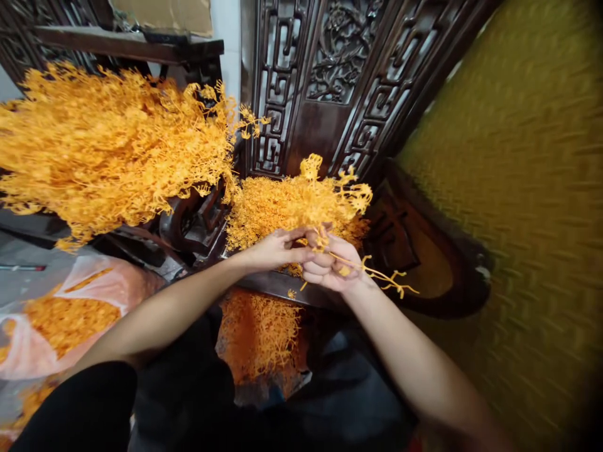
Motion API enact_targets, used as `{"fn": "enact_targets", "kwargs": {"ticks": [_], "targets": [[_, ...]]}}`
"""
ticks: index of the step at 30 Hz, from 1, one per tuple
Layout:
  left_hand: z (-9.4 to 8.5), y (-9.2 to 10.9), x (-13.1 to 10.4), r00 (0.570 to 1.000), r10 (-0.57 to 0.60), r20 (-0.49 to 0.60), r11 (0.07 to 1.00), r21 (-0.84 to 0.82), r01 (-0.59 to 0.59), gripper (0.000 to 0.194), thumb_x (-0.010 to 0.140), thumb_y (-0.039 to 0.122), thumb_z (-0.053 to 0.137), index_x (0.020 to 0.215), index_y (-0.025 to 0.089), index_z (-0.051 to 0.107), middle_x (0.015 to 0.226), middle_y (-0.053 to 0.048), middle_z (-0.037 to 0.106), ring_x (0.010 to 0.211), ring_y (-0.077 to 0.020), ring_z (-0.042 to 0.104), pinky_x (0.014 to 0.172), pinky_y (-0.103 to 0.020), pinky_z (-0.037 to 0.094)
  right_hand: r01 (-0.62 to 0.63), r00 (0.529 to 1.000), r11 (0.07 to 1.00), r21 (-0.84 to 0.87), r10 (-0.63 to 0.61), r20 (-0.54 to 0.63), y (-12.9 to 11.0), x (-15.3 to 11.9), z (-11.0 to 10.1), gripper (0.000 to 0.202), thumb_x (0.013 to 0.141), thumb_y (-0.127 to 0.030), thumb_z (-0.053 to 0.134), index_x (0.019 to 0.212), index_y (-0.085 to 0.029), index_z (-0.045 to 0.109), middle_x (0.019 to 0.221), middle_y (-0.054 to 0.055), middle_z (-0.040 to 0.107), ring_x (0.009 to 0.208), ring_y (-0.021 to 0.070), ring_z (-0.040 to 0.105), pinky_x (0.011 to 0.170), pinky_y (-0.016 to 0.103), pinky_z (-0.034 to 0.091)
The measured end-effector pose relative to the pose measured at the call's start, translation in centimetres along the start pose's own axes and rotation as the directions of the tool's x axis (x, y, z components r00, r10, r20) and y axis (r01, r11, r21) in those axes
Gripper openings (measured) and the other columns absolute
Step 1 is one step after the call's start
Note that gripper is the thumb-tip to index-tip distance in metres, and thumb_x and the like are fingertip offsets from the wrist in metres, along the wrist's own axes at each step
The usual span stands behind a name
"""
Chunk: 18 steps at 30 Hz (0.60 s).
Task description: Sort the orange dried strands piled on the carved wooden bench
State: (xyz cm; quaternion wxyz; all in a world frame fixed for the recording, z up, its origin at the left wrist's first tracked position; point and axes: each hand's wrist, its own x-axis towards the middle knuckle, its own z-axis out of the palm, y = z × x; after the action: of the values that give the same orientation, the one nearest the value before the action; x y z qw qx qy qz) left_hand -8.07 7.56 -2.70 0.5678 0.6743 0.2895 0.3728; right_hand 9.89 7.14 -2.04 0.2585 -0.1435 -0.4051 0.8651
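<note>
Orange branching plastic sprig held before the carved dark wooden screen

Your left hand and right hand pinch the thin orange plastic sprig below the screen, fingertips meeting so its stem stays steady above the heaped orange sprigs.

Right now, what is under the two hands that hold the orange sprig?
Under the left hand and right hand with the orange sprig lies a dark wooden edge, then loose orange sprigs. The surface beneath those is covered.
</note>
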Motion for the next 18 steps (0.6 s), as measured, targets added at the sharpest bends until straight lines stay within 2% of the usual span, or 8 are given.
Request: {"fn": "enact_targets", "kwargs": {"ticks": [3,6,10,13,15,16,17,18], "targets": [[0.8,0.6,-0.6,1.000,-0.007,-0.012,0.991,-0.132,0.005,0.044,0.076,0.053,0.080,0.110,0.026,0.078,0.123,-0.008,0.076,0.128,-0.0262,0.064,0.114,-0.042,0.048,-0.059,0.997,0.998,0.011,0.059,0.054,0.2,0.1,0.1,0.050,0.096,-0.046,0.061,0.074,-0.023,0.023,0.050,-0.010,0.012,0.041,0.0086,0.008,0.042,0.022,0.016],[1.6,0.3,-0.9,0.987,-0.041,-0.152,0.981,-0.196,0.011,0.036,0.077,0.049,0.080,0.103,0.025,0.079,0.117,-0.008,0.078,0.124,-0.0256,0.067,0.113,-0.041,0.050,-0.034,0.999,0.999,-0.003,0.034,-0.026,0.3,0.2,-0.1,0.051,0.093,-0.043,0.066,0.073,-0.022,0.025,0.051,-0.010,0.011,0.043,0.0079,0.008,0.043,0.021,0.019],[2.3,-0.4,-0.5,0.941,-0.095,-0.324,0.947,-0.320,-0.015,0.034,0.079,0.047,0.079,0.095,0.018,0.079,0.118,-0.013,0.077,0.117,-0.0249,0.070,0.114,-0.042,0.049,-0.048,0.998,0.999,-0.003,0.047,-0.041,0.5,0.2,0.0,0.038,0.091,-0.039,0.067,0.075,-0.021,0.038,0.052,-0.010,0.019,0.045,0.0074,0.012,0.046,0.022,0.023],[2.3,-0.7,0.1,0.882,-0.137,-0.450,0.933,-0.357,-0.037,0.032,0.074,0.046,0.084,0.081,0.016,0.075,0.109,-0.015,0.079,0.109,-0.0244,0.072,0.109,-0.041,0.052,-0.010,0.996,0.998,-0.056,0.005,-0.092,0.8,0.4,0.2,0.028,0.091,-0.041,0.067,0.084,-0.020,0.050,0.054,-0.010,0.027,0.046,0.0075,0.017,0.048,0.023,0.025],[2.2,-0.9,0.6,0.826,-0.150,-0.543,0.925,-0.373,-0.077,0.035,0.068,0.046,0.088,0.077,0.016,0.074,0.100,-0.013,0.080,0.106,-0.0254,0.073,0.104,-0.041,0.054,0.065,0.974,0.978,-0.198,-0.105,-0.199,1.0,0.7,0.2,0.030,0.092,-0.047,0.067,0.089,-0.021,0.053,0.055,-0.009,0.033,0.046,0.0081,0.022,0.050,0.024,0.026],[2.2,-1.2,0.8,0.800,-0.169,-0.575,0.917,-0.389,-0.085,0.037,0.066,0.046,0.090,0.078,0.016,0.074,0.097,-0.013,0.080,0.105,-0.0261,0.073,0.103,-0.041,0.055,0.085,0.950,0.939,-0.333,-0.177,-0.256,1.1,0.9,0.1,0.033,0.093,-0.051,0.065,0.088,-0.021,0.054,0.055,-0.008,0.036,0.046,0.0087,0.026,0.050,0.024,0.026],[2.2,-1.4,1.0,0.776,-0.197,-0.599,0.909,-0.408,-0.083,0.039,0.064,0.046,0.091,0.079,0.015,0.074,0.095,-0.013,0.080,0.104,-0.0266,0.074,0.101,-0.041,0.055,0.080,0.916,0.857,-0.509,-0.264,-0.301,1.1,1.1,0.1,0.036,0.095,-0.054,0.062,0.083,-0.021,0.053,0.055,-0.007,0.039,0.047,0.0096,0.029,0.051,0.025,0.026],[2.2,-1.8,1.2,0.751,-0.227,-0.620,0.901,-0.427,-0.080,0.041,0.062,0.046,0.092,0.080,0.014,0.075,0.094,-0.013,0.080,0.102,-0.0267,0.074,0.098,-0.041,0.056,0.043,0.877,0.713,-0.699,-0.363,-0.316,1.2,1.3,0.0,0.040,0.097,-0.054,0.059,0.077,-0.020,0.052,0.055,-0.005,0.042,0.048,0.0106,0.033,0.052,0.027,0.027]]}}
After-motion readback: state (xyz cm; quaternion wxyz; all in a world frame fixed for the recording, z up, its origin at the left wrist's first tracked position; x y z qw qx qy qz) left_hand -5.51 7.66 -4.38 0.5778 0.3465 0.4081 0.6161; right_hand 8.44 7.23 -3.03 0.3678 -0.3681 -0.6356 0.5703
